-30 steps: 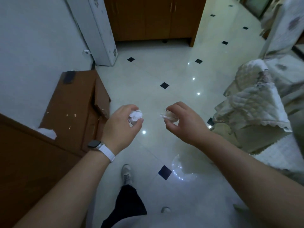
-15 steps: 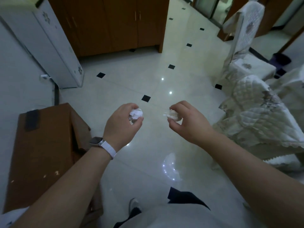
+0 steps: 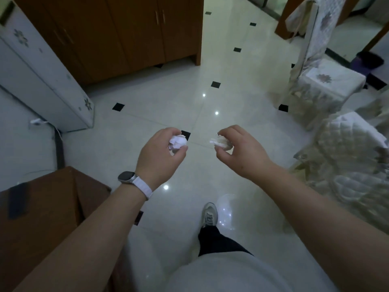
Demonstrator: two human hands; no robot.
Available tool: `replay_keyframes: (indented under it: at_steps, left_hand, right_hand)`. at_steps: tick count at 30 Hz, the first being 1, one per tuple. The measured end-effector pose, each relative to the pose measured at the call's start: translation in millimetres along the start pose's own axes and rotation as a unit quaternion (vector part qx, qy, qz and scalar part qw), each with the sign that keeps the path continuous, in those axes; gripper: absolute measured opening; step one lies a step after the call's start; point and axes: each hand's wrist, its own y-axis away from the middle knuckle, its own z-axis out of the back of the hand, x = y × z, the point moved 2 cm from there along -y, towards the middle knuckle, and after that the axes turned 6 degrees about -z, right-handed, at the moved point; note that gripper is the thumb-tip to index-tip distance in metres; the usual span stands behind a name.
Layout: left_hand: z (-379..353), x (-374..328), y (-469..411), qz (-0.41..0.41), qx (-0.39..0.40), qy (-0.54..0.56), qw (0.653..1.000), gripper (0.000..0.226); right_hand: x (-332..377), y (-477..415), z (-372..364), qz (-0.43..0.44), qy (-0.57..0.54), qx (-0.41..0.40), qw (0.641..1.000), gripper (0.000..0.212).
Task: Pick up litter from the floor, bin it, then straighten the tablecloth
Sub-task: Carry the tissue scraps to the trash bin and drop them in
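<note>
Litter: white paper wad (image 3: 177,143) enclosed in left grip (image 3: 160,159), fingers curled round it | crumpled tissue (image 3: 221,142) pinched at fingertips of right grip (image 3: 242,153) | both above tiled floor (image 3: 147,106), apart | quilted cloth (image 3: 347,165) rumpled at right

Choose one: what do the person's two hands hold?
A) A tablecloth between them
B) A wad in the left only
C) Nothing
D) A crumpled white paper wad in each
D: the left hand grips a crumpled white paper wad, the right hand pinches a second crumpled wad.
</note>
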Motion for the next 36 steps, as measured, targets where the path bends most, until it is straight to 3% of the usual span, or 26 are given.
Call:
replay_keyframes:
  at_steps: [8,18,27,36]
  left_hand:
    - [-33,-5,-152,-0.013,0.01,-0.024,1.0,0.031]
    - [-69,1,-300,-0.06,0.028,-0.007,0.998,0.028]
    - [-109,69,-448,-0.108,0.07,0.022,0.991,0.028]
    - [-108,134,-607,-0.171,0.121,0.048,0.977,0.026]
  right_hand:
    - [-52,-146,35,-0.001,-0.033,-0.016,0.999,0.029]
    - [-103,-263,67,-0.045,-0.022,-0.061,0.997,0.026]
    - [-126,-387,44,-0.106,0.037,-0.085,0.99,0.025]
    - [-99,-535,27,-0.147,0.072,-0.091,0.982,0.027]
